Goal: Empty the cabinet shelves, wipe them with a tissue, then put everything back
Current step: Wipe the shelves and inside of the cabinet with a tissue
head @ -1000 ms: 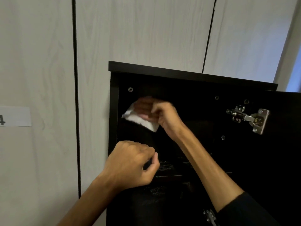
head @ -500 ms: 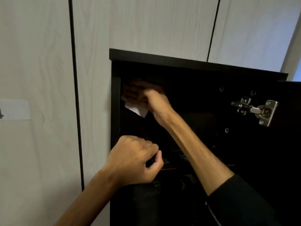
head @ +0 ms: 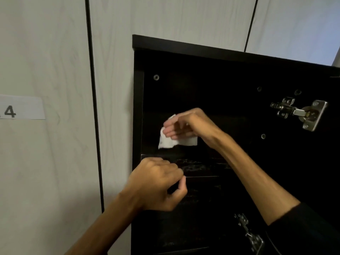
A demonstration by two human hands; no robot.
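I judge wiping underway: my right hand (head: 185,126) pinches the tissue (head: 176,141) inside the emptied cabinet (head: 202,50); left hand (head: 156,184) curls empty; restocking remains.

Pale wood-grain wall panels (head: 184,21) are filling the view.
Thin dark vertical seams (head: 93,107) are dividing the panels, one running left of the label (head: 22,107). The white label, carrying a "4", is sitting on the leftmost panel. Far right of the label, a bluish strip of light (head: 337,57) is showing at the frame's edge.
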